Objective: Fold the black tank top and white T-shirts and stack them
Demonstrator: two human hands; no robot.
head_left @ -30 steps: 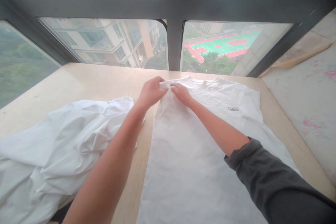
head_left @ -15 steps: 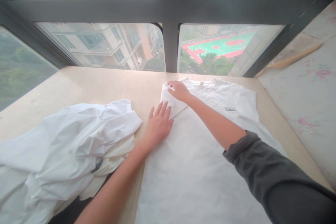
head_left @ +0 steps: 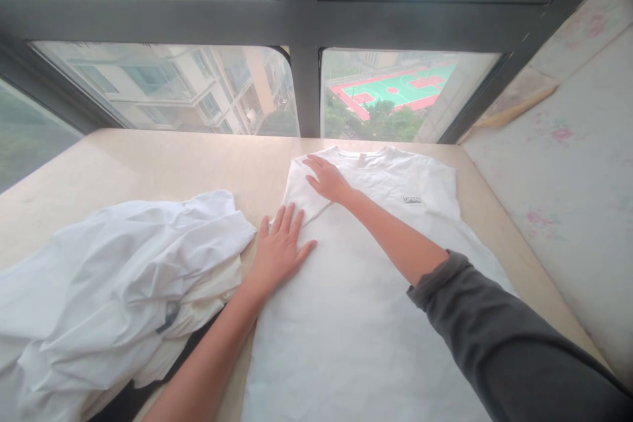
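Observation:
A white T-shirt [head_left: 346,316] lies spread out face up, its collar towards the window and a small dark print on the chest. My left hand [head_left: 281,247] rests flat on the shirt's left edge, just below the sleeve, with the fingers spread. Near the left shoulder, my right hand [head_left: 326,178] lies on the cloth beside the collar, fingers stretched out and thumb apart. Neither hand grips anything. The left sleeve lies between the two hands, and my right forearm covers part of the chest.
A loose heap of white clothes [head_left: 123,283] lies on the left, with something dark under it. The pale wooden surface [head_left: 198,161] ends at a grey window frame [head_left: 309,92]. A flower-patterned wall [head_left: 558,165] bounds the right side.
My right hand has opened from a pinch on the sleeve and now lies flat near the shoulder. My left hand has spread its thumb. The whole view has shifted slightly.

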